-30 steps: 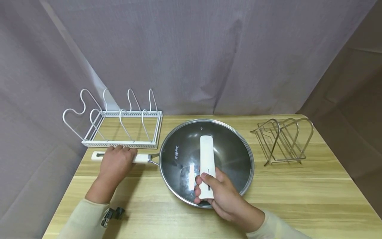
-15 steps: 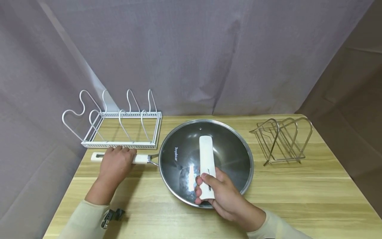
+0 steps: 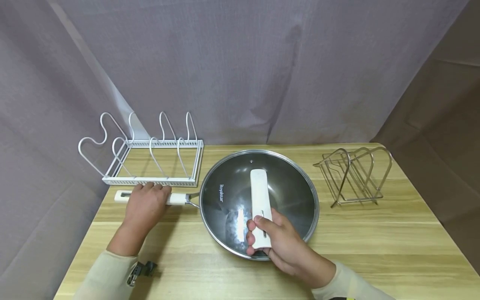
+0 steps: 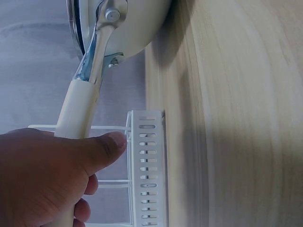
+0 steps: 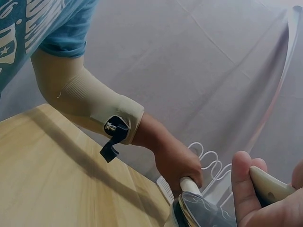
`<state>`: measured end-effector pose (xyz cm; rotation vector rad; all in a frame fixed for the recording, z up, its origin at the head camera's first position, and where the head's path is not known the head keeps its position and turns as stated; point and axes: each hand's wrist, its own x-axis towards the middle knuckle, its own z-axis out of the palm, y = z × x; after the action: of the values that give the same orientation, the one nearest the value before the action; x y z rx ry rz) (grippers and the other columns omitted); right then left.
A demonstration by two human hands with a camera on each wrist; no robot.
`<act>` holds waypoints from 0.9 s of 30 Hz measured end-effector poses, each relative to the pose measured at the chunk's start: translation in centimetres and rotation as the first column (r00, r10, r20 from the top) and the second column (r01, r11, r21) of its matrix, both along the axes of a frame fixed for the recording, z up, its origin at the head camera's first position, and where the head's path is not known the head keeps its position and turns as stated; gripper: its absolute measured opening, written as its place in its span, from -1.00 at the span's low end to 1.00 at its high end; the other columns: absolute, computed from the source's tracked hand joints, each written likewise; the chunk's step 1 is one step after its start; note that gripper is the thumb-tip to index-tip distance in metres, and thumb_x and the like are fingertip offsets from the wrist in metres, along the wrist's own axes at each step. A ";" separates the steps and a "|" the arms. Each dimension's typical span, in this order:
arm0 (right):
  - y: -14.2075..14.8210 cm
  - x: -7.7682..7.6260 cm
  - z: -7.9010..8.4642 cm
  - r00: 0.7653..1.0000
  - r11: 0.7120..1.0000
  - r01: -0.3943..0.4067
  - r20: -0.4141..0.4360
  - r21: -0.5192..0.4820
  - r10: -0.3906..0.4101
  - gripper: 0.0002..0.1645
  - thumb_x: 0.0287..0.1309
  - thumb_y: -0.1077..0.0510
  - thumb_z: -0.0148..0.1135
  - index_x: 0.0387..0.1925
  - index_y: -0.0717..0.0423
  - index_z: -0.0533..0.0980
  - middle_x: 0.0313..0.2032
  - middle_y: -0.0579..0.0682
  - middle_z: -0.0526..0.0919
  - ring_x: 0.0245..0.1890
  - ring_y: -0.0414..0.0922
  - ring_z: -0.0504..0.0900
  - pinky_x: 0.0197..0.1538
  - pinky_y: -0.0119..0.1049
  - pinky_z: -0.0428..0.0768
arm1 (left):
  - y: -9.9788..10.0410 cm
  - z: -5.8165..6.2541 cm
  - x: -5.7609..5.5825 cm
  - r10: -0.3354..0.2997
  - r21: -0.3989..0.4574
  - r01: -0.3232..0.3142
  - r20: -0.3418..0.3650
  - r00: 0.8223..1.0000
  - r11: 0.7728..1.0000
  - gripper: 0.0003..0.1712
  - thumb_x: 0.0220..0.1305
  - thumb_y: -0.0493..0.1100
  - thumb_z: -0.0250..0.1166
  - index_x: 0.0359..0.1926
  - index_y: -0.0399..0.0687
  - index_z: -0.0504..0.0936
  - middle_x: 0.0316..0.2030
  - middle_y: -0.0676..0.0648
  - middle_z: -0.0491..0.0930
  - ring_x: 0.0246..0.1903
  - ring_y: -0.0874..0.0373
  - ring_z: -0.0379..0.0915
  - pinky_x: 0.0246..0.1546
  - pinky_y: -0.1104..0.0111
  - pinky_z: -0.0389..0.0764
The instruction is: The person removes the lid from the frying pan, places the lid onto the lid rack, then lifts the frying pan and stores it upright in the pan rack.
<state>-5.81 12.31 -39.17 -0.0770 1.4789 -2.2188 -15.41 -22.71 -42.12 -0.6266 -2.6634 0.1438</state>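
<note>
A cream wok (image 4: 137,23) stands on the wooden table, covered by a glass lid (image 3: 228,221) with a metal rim and "Royalstar" lettering. My left hand (image 3: 148,204) grips the wok's white handle (image 3: 176,199) from above, left of the lid. In the left wrist view the thumb lies along one side of the handle and fingertips show beneath it. My right hand (image 3: 281,237) holds the near end of the lid's long white handle (image 3: 259,187), thumb on top, fingers curled round its left side. The right wrist view shows these fingers (image 5: 244,184) around that handle's end.
A white rack (image 3: 150,182) with upright wire loops stands at the back left, right behind the wok handle. At the back right is a smaller metal wire rack (image 3: 356,202). Grey cloth (image 3: 240,75) hangs behind the table.
My right hand has shifted slightly to the right on the near end of the lid handle. The left hand, wok and racks stay in place.
</note>
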 end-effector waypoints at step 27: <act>0.8 -0.3 1.0 0.999 0.999 0.019 -0.026 0.036 -0.018 -0.60 0.58 0.21 -0.12 0.25 0.32 0.08 -0.26 0.05 0.44 -0.40 -0.10 0.57 -0.28 -0.16 0.69 | 0.1 0.1 0.1 -0.002 -0.001 0.002 0.001 1.000 1.000 -0.65 -0.03 -0.12 0.56 -0.41 -0.13 0.53 -0.47 -0.13 0.62 -0.38 -0.14 0.52 -0.33 0.04 0.50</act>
<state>-6.08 13.09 -38.19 -0.0811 1.5393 -2.2125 -15.30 -22.65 -42.03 -0.6301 -2.6639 0.1435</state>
